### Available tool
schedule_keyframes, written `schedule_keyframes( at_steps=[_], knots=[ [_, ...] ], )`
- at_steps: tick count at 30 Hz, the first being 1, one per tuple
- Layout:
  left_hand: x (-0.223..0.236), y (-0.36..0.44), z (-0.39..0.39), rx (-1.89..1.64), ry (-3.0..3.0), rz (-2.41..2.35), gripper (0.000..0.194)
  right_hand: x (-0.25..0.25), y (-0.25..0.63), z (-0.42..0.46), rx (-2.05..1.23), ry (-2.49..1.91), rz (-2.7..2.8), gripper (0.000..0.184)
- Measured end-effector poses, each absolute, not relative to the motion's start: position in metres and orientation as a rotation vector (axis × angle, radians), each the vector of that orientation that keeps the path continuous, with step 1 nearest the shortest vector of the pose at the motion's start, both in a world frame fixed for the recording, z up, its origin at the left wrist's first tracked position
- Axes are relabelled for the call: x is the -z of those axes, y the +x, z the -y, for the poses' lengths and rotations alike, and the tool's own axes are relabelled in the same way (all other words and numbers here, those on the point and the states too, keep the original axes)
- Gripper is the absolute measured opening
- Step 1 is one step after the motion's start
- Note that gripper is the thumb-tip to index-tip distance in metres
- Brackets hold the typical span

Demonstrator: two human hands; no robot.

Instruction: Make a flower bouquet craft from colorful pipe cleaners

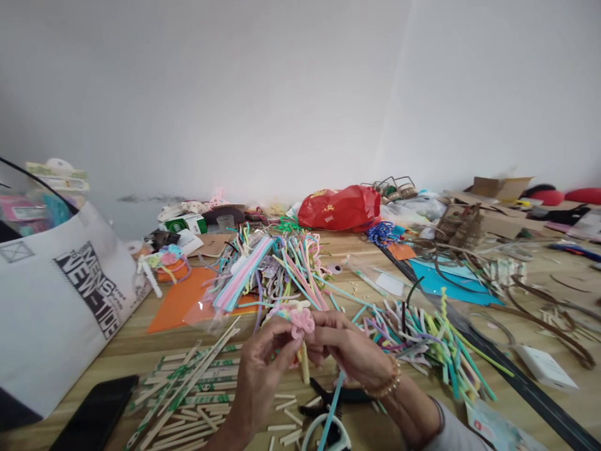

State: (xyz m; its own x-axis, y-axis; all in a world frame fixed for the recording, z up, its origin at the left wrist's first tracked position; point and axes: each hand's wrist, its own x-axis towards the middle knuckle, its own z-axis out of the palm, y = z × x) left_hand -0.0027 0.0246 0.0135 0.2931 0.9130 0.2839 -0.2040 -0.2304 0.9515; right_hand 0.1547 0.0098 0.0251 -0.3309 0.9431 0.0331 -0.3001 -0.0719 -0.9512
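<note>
Pinching a pink fuzzy flower (303,322) between them, the person's two hands meet on the near side of the red bag (340,210), slightly left of it. The left hand (263,354) grips the flower's left side with thumb and fingers; the right hand (350,351) grasps the right side, its fingers bent. The looped petals bunch upward, and a pale yellow stem (305,363) stands nearly upright beneath, its free end pointing down; the join is hidden by the hands.

Room is tight. Straight from the red bag towards the hands, a heap of fuzzy pipe cleaners (248,269) sits close behind the flower, and a looser pile (422,338) lies nearer and to the right of the bag. Slim wooden sticks (197,369) crowd the near left, while a dark tool (352,393) lies under the right hand. The worktop (361,250) shows bare wood grain in a small patch just before the bag.

The bag is glossy and crumpled; far left of it stands a printed white tote (89,300), with a flat black phone (96,413) before it.
</note>
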Motion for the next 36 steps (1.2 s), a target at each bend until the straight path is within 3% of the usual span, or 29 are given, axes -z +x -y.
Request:
schedule_keyframes(
  at_steps=[6,11,19,25,36],
  knots=[
    [-0.013,-0.006,-0.027,-1.375,1.685,-0.72,0.006,-0.024,0.153,-0.01,-1.663,-0.761,1.129,0.023],
    [-0.011,-0.007,-0.029,-1.412,1.801,-0.763,0.008,-0.027,0.156,-0.009,-1.474,-0.868,1.355,0.032],
    [-0.007,-0.006,-0.032,-1.036,1.443,-0.802,0.025,-0.034,0.162,0.002,-0.55,-1.178,1.928,0.017],
    [-0.01,-0.006,-0.037,-0.928,1.314,-0.744,0.028,-0.033,0.167,-0.002,-0.124,-1.104,2.264,0.016],
    [-0.004,-0.006,-0.039,-0.922,1.298,-0.798,0.029,-0.026,0.17,-0.008,-0.288,-1.11,2.161,0.013]
  ],
)
